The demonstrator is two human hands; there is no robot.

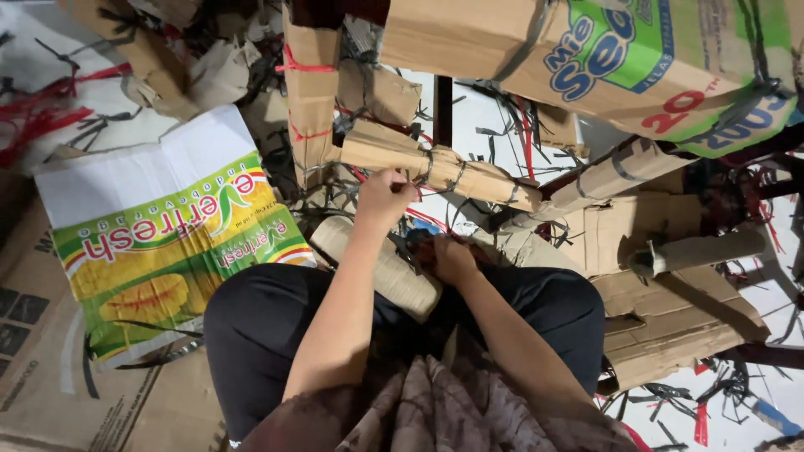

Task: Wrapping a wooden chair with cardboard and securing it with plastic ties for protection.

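Two hands at work, one person seated cross-legged in black trousers [268,326]. One pale cardboard roll [394,272] lying across the lap, between the knees. One bigger cardboard bundle [435,167] strapped with dark bands, just above it. One flattened green-and-yellow carton [167,243] off to the left on the floor. Left hand [383,197] raised, fingers curled tight, apparently pinching a strap at the bundle's near edge, though hard to make out. Right hand [452,258] low, closed against the roll's end; what it grips, impossible to tell. Loose black and red straps [50,109] scattered all around.
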